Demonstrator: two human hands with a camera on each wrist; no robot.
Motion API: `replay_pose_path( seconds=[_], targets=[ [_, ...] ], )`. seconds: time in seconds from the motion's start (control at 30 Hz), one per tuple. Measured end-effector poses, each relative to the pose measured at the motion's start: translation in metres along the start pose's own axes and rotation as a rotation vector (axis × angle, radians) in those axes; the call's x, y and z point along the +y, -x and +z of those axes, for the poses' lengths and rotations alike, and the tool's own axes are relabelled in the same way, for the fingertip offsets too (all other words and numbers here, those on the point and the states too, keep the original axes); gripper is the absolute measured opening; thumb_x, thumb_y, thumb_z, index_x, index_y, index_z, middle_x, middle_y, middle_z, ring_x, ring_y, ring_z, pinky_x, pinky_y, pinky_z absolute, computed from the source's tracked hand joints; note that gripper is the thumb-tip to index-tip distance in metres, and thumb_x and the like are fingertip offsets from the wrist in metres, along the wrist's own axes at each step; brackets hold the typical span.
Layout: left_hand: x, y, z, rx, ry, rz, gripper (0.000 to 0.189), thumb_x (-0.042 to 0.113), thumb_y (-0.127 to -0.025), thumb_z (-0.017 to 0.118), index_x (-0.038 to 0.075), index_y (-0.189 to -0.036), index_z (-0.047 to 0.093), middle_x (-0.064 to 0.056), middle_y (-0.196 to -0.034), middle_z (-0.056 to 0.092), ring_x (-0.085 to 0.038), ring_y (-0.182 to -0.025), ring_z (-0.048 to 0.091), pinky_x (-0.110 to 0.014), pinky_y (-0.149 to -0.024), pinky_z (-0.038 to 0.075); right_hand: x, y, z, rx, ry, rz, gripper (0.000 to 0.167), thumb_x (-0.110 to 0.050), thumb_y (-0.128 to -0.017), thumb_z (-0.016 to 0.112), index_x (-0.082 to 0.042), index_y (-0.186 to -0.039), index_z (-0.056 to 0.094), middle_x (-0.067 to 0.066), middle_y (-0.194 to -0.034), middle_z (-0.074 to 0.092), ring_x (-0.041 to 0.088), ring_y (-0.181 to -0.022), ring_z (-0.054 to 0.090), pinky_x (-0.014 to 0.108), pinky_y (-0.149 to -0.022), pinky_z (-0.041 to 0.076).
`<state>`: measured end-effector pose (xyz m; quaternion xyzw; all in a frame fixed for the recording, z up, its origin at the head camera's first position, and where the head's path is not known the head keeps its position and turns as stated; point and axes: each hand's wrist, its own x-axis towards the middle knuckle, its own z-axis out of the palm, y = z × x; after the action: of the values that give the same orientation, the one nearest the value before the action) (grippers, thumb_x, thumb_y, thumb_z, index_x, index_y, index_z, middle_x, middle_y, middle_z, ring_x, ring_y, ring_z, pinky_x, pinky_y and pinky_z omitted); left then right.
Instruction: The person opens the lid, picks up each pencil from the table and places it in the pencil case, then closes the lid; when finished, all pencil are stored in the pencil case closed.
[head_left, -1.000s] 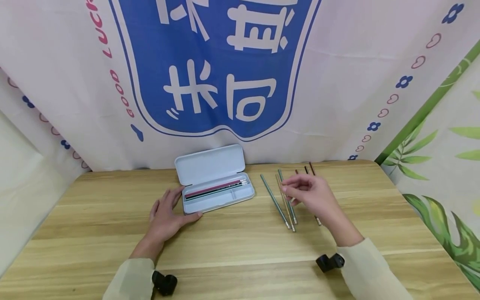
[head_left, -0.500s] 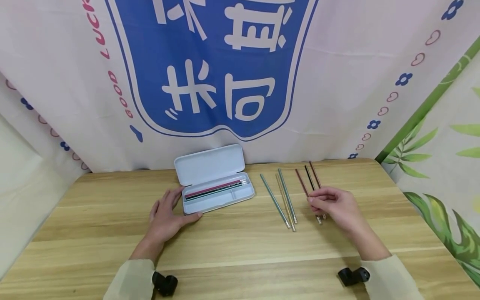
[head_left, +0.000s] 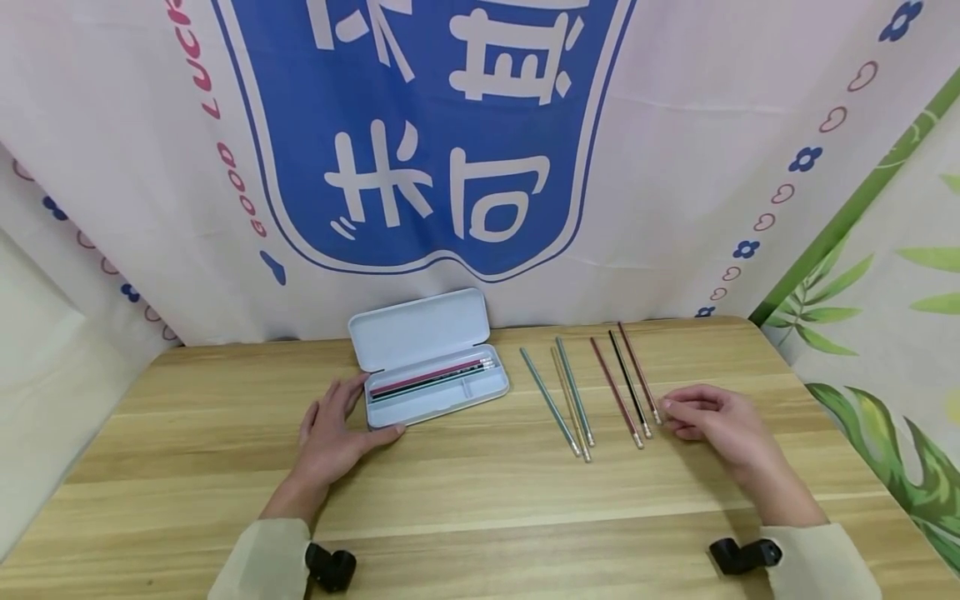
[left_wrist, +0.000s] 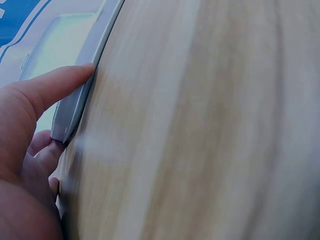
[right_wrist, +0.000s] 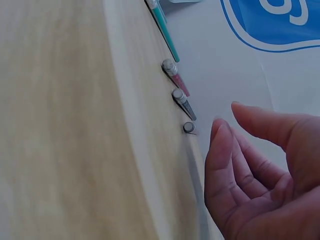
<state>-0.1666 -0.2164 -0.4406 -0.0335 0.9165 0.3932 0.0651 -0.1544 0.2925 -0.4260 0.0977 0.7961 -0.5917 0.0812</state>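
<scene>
A pale blue pencil case [head_left: 420, 408] lies at the back of the table with its lid [head_left: 418, 328] raised. Several pencils [head_left: 427, 380], pink, dark and green, lie inside it. My left hand [head_left: 330, 442] holds the case's near left corner, thumb on the front edge, fingers at the left end. On the right, a dark red pencil [head_left: 637, 370] lies outermost, beside a black pencil [head_left: 632, 387] and another dark red pencil [head_left: 617, 393]. My right hand [head_left: 716, 421] is just right of the outermost pencil's eraser end; its fingers [right_wrist: 220, 147] are loosely bent, thumb apart, with nothing between them.
Between the case and the dark pencils lie two teal pencils [head_left: 548, 400] and a gold pencil [head_left: 567, 400], their eraser ends close together. A printed cloth [head_left: 660, 208] hangs directly behind the table [head_left: 480, 517].
My right hand has moved from above the teal and gold pencils rightward, past the dark pencils, to the right of the group. My left hand and the case have stayed in place.
</scene>
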Motion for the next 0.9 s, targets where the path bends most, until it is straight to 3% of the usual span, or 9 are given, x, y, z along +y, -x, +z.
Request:
replay_pose_path(
  seconds=[0.4,0.9],
  targets=[
    [0.002,0.001,0.000,0.000,-0.002,-0.003,0.109,0.048,-0.087,0.088,0.017,-0.171,0.025,-0.017,-0.177,0.029,-0.039,-0.170,-0.003,-0.064,-0.134,-0.010,0.005,-0.006,-0.001,0.076,0.126,0.060,0.043,-0.026,-0.099,0.080,0.006,-0.125,0.069,-0.008,-0.087,0.076,0.006,-0.075,0.070,0.024,-0.067,0.062],
    [0.001,0.000,0.000,0.010,-0.006,0.000,0.108,0.048,-0.086,0.088,0.017,-0.170,0.027,-0.017,-0.177,0.030,-0.039,-0.170,-0.002,-0.064,-0.134,-0.009,-0.001,-0.008,0.008,0.074,0.258,0.030,0.040,-0.023,-0.093,0.084,0.006,-0.117,0.072,-0.003,-0.084,0.077,0.009,-0.071,0.070,0.025,-0.064,0.062]
  ],
)
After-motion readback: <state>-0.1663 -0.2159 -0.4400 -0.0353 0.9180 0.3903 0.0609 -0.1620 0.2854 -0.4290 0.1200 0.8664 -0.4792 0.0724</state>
